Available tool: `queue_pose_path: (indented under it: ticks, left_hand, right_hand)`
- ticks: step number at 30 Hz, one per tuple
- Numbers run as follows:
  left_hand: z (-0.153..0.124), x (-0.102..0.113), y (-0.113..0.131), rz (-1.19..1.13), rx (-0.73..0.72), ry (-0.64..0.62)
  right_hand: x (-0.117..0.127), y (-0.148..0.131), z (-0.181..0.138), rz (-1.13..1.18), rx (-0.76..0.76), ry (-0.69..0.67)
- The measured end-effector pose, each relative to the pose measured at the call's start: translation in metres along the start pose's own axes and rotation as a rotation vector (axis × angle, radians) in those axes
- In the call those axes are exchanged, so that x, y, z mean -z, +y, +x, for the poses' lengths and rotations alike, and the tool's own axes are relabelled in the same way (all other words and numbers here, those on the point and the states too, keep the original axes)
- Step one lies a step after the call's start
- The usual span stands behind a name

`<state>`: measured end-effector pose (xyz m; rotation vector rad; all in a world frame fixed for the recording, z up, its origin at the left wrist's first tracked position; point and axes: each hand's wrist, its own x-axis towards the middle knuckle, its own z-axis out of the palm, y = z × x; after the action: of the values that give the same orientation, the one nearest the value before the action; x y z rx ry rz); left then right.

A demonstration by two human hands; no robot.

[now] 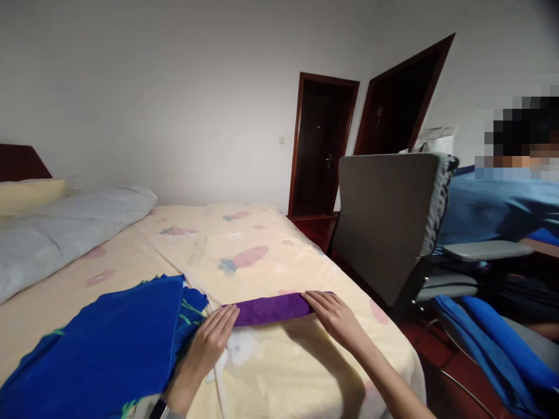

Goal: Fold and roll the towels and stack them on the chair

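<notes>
A long purple cloth (271,309) lies across the near part of the bed (144,262). The left hand (215,330) is over its left end, the right hand (328,314) over its right end — I cannot tell if they grip it. Blue cloth (109,343) lies to the left.

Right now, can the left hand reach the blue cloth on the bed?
Probably yes: that blue cloth lies beside the left hand, nothing visible between them, though the hand is on the purple cloth.
</notes>
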<state>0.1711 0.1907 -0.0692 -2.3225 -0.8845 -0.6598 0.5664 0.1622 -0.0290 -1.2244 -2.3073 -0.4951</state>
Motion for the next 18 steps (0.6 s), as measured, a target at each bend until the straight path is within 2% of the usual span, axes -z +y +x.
queue_pose_path:
  ticks: [3, 5, 7, 9, 11, 13, 14, 15, 16, 18]
  left_hand:
    - [0.006, 0.004, 0.018, -0.017, -0.083, 0.028]
    - [0.037, 0.004, 0.033, -0.05, -0.116, 0.086]
    - [0.097, 0.002, 0.054, -0.093, -0.116, 0.186]
    - [0.178, 0.003, 0.083, -0.15, -0.083, 0.22]
    - [0.254, 0.009, 0.121, -0.209, -0.012, 0.226]
    - [0.297, 0.022, 0.161, -0.295, 0.032, 0.275]
    - [0.301, 0.028, 0.178, -0.342, 0.016, 0.29]
    - [0.293, 0.033, 0.191, -0.388, -0.018, 0.306]
    - [0.274, 0.035, 0.199, -0.43, -0.068, 0.316]
    - [0.216, 0.031, 0.2, -0.485, -0.132, 0.311]
  right_hand:
    - [0.025, -0.001, -0.031, -0.073, -0.009, -0.014]
    - [0.049, 0.008, -0.054, -0.116, -0.011, -0.014]
    - [0.082, 0.027, -0.079, -0.175, -0.043, 0.034]
    - [0.121, 0.057, -0.107, -0.283, -0.17, 0.156]
    - [0.159, 0.092, -0.142, -0.445, -0.388, 0.327]
    - [0.183, 0.126, -0.183, -0.638, -0.638, 0.506]
    - [0.188, 0.141, -0.205, -0.717, -0.751, 0.57]
    - [0.187, 0.155, -0.227, -0.775, -0.849, 0.607]
    - [0.182, 0.167, -0.249, -0.805, -0.925, 0.619]
    - [0.158, 0.186, -0.287, -0.765, -0.996, 0.568]
